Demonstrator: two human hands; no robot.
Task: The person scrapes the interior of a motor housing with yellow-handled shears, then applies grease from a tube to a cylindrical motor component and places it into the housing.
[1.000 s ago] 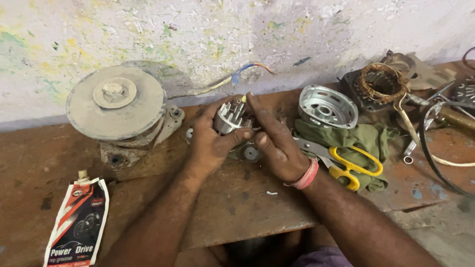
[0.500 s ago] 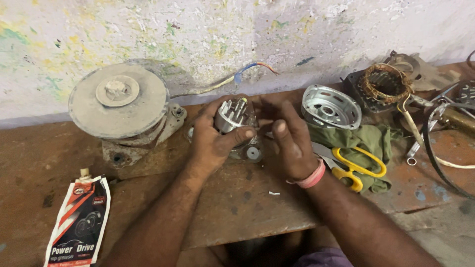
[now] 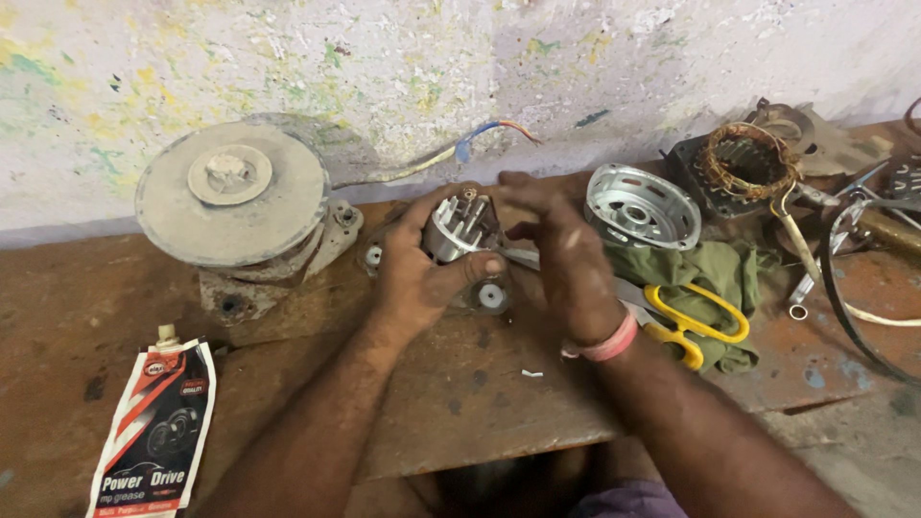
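My left hand [image 3: 417,283] grips a small silvery motor part [image 3: 459,228] with upright metal tabs, holding it just above the rusty bench [image 3: 460,403]. My thumb lies across the part's front. My right hand [image 3: 566,259] is at the part's right side with its fingers bent, and the index fingertip and thumb are on the part's top edge. A pink band circles my right wrist. Below the part, a small round bearing [image 3: 491,295] lies on the bench.
A dusty grey disc-topped machine [image 3: 230,197] stands at the left. On the right are a silver motor end cover [image 3: 641,206], a copper-wound stator [image 3: 743,163], yellow-handled scissors [image 3: 693,324] on a green cloth [image 3: 715,269] and a black cable loop [image 3: 839,297]. A grease pouch [image 3: 153,436] lies front left.
My right fingers drew off the part's top to its right side, then came back onto its top edge. My left hand kept its hold throughout.
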